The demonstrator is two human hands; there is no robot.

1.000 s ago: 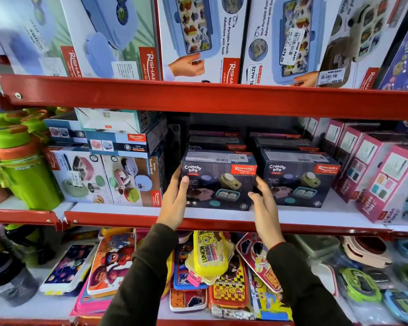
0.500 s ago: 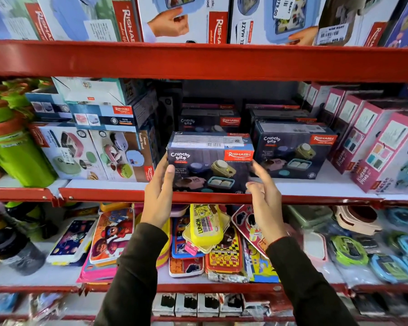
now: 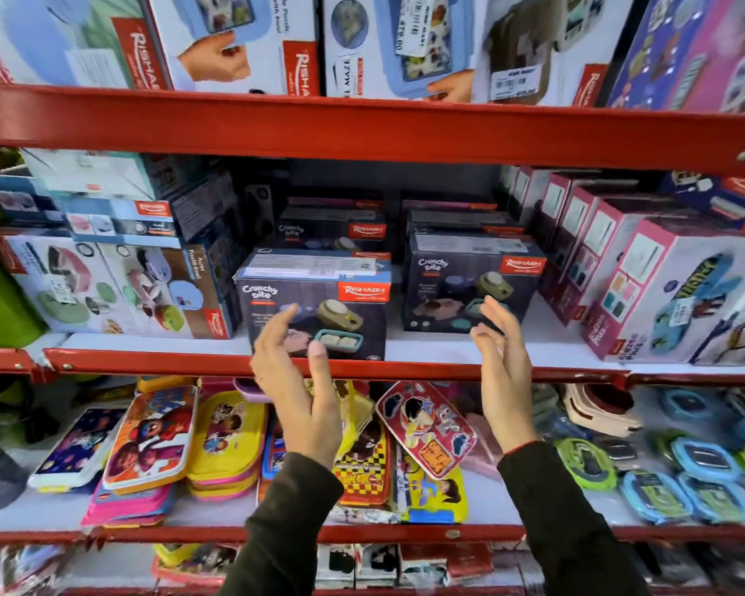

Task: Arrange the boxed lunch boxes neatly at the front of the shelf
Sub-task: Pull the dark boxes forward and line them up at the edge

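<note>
1. The red shelf (image 3: 147,364) is the landmark; its front lip runs across the view and the middle tier carries the stock.
2. Front dark box (image 3: 319,303), marked "Crunchy bite": stands upright at the shelf's front lip, left of centre, nothing gripping it.
3. Second dark box (image 3: 469,281) of the same kind: to the right of the front dark box, set further back from the lip, with a gap between them. More like boxes stand behind both.
4. My left hand (image 3: 297,380): raised before the front dark box, fingers (image 3: 276,333) spread and loose, holding nothing.
5. My right hand (image 3: 504,372): raised before the second dark box, fingers (image 3: 497,314) spread, empty. Whether they touch the carton I cannot tell.
</note>
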